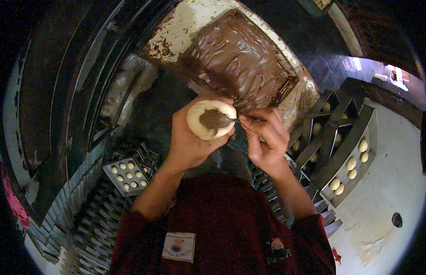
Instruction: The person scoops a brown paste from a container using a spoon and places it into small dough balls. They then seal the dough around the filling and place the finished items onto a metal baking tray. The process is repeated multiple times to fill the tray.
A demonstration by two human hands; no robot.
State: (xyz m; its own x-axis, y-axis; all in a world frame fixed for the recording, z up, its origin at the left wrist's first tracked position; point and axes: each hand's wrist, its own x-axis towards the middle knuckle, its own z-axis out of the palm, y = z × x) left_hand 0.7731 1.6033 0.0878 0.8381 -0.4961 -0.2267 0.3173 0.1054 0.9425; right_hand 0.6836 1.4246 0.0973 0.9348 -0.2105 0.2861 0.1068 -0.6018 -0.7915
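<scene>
My left hand [185,142] cups a pale, flattened round of dough [193,120], fingers wrapped around its underside. A dollop of brown chocolate-like filling [212,120] lies on the middle of the dough. Between thumb and fingers my right hand [268,137] pinches a thin dark utensil [234,120]. Its tip reaches over the dough into the filling, which hides its end, so I cannot tell whether it is a spoon or a spreader. Just beyond both hands is a large mass of glossy brown filling [243,59], its surface smeared in ridges.
The filling rests on a stained pale board [169,39]. At lower left a metal tray [116,181] holds several small dough balls. Stacked trays [370,123] with larger dough pieces stand at right against a pale wall [396,156]. Dark metal racking [61,91] rises at left.
</scene>
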